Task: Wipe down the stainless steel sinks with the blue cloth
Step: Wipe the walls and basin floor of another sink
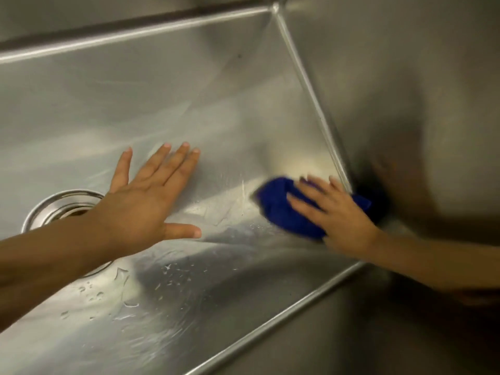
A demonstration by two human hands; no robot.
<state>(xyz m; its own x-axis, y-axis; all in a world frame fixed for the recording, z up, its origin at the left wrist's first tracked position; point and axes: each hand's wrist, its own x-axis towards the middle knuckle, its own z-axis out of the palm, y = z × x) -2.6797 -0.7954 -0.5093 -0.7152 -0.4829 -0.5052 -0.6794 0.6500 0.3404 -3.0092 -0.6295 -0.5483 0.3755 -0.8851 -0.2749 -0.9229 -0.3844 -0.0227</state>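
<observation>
Right grip (338, 215), fingers straight, presses the blue cloth (281, 209) (bunched beneath it) near right wall of sink (405, 77); left grip (140, 204) spread flat.

You get a dim, soft picture. Pale glare patches lie on the wet floor of the sink (189, 104), and dark shadow pools on its right wall. Motion blur smears your right hand (338, 212) and the blue cloth (281, 212); your left hand (140, 201) is sharper.
</observation>
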